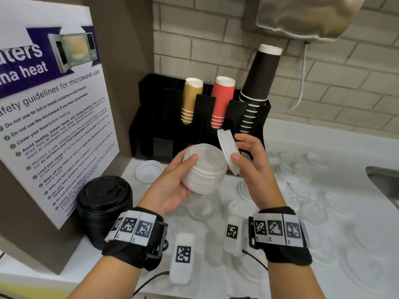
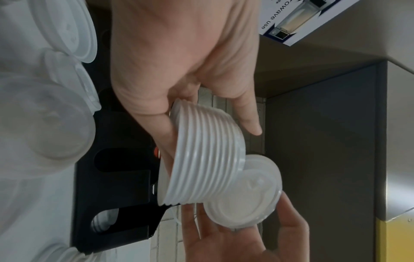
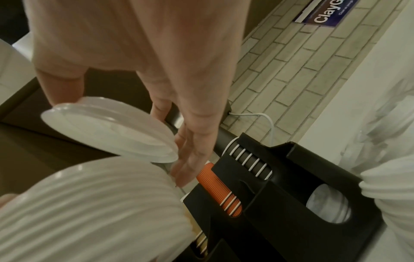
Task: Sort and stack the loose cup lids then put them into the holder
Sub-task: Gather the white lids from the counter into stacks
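Observation:
My left hand (image 1: 172,182) grips a stack of several white lids (image 1: 204,169), tilted, above the counter; the same stack of lids (image 2: 206,156) shows in the left wrist view. My right hand (image 1: 248,156) pinches a single white lid (image 1: 227,151) on edge, just right of the stack's top and almost touching it. That single lid (image 3: 109,127) sits between thumb and fingers in the right wrist view, above the stack (image 3: 89,212). The black holder (image 1: 151,117) stands against the back wall with cups in its upper slots.
Many loose clear and white lids (image 1: 313,203) are scattered over the white counter. A stack of black lids (image 1: 103,208) stands at the left by a microwave sign (image 1: 54,108). One white lid (image 1: 149,170) lies before the holder. A sink (image 1: 384,182) is at right.

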The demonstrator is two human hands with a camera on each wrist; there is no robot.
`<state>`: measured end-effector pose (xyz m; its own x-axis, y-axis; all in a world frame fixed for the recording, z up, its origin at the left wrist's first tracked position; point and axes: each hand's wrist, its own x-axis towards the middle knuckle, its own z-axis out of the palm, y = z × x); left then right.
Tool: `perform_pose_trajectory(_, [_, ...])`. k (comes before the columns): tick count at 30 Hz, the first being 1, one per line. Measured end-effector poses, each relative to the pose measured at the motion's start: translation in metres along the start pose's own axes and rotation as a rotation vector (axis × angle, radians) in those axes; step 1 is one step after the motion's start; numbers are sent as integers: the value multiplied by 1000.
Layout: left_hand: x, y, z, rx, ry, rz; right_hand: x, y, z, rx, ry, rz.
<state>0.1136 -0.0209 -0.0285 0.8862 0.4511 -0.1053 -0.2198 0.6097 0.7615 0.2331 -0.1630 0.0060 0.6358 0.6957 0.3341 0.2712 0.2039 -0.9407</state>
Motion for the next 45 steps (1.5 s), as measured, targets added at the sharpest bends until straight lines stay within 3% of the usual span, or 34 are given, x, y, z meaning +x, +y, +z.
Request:
perform_pose_trajectory(15, [-1, 0, 9, 69, -1, -115, -2, -1, 6, -337, -108, -39])
perform_pose_trajectory(22, [-3, 0, 11, 17, 4, -55, -3, -6, 7, -367, -186, -43])
perform_pose_trajectory(25, [-3, 2, 10, -8, 26, -19, 3, -14, -11, -276, -130, 13])
perform_pose_trajectory(27, [-3, 6, 7, -55, 38, 3, 13, -18, -30, -376, -115, 45])
perform_pose_trajectory(28, [-3, 8, 5, -72, 39, 14, 18, -18, -39, -514, -183, 91])
perform_pose_trajectory(32, [-3, 14, 3, -84, 39, 42, 22, -1, -46, -1271, -777, 407])
perform_pose_trajectory(35, [-2, 16, 5, -67, 25, 38, 12, 20, -34, -1532, -956, 481])
perform_pose_trajectory(41, [-3, 15, 2, -40, -19, 42, 11, 41, -23, -1577, -1030, 487])
perform_pose_trajectory(45, [-1, 15, -2, -42, -87, 29, 25, 26, -31, -1478, -835, 445])
